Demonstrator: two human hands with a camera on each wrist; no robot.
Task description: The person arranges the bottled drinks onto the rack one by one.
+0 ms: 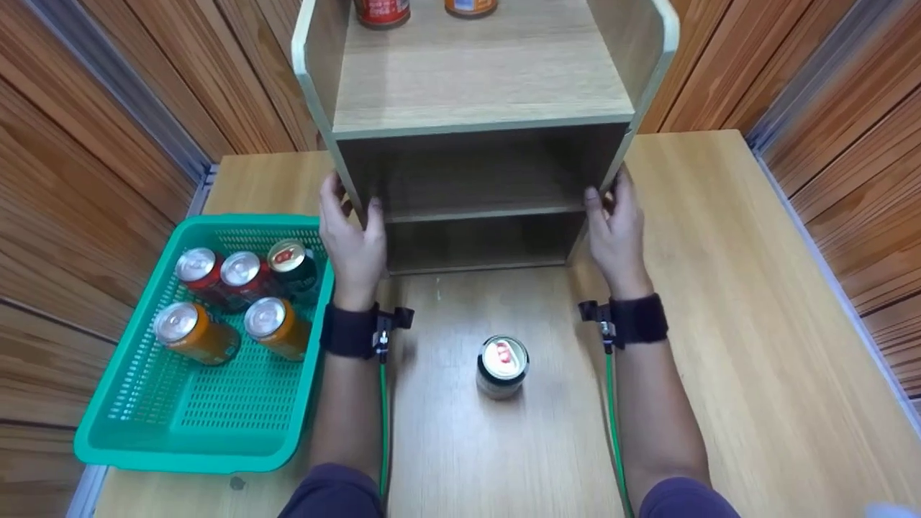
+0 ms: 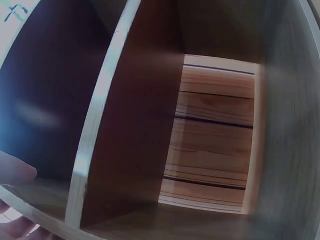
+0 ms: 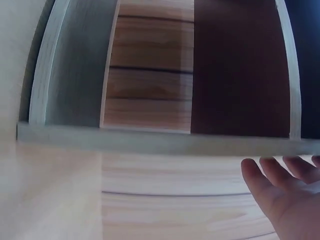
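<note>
Gripping the wooden shelf unit [image 1: 475, 108] by its two side panels, I am holding it with my left hand [image 1: 352, 241] and right hand [image 1: 615, 234] clamped on, standing on the bench [image 1: 719, 288]; a can [image 1: 502, 365] is standing between my forearms.

The head view is bright and evenly lit, bending at its edges; both wrist views are dim, soft and blurred inside the shelf unit [image 1: 475, 144].
</note>
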